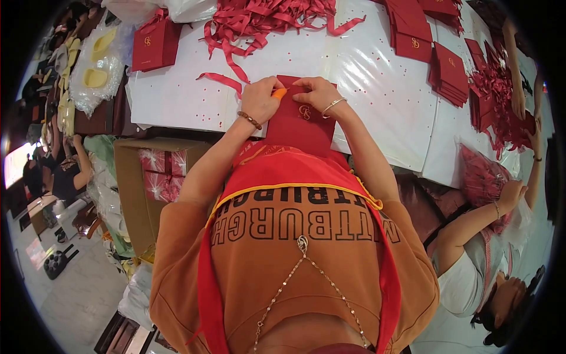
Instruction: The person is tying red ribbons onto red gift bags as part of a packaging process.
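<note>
Holding a red paper bag [300, 121] flat at the near edge of the white tabletop [377, 76], both of the person's hands work at its upper rim, just above picture centre toward 12 o'clock. The left hand [259, 99], with a beaded bracelet at the wrist, has its grip narrow, pinched around a small orange tool [279, 92] whose tip lies against the bag's top edge. The right hand [317, 91], wearing a thin bangle, pinches the same top edge just beside the tool, fingertips touching the red paper. The bag shows a small gold emblem on its face and its lower part hangs over the tabletop's edge toward the person's body. A loose red ribbon [221, 79] lies on the tabletop at 10 o'clock from the left hand, near it but apart. Farther up, at 12 o'clock, a tangled heap of red ribbons [265, 20] spreads over the white surface. A standing red bag [154, 44] sits at 10 o'clock near the far left corner. Stacks of flat red bags [448, 74] lie at 2 o'clock. An open cardboard box [141, 189] with wrapped red packs stands on the floor at 9 o'clock, beside the person's left arm. Another person's hand [512, 193] rests on a red mesh bundle [480, 180] at 3 o'clock.
</note>
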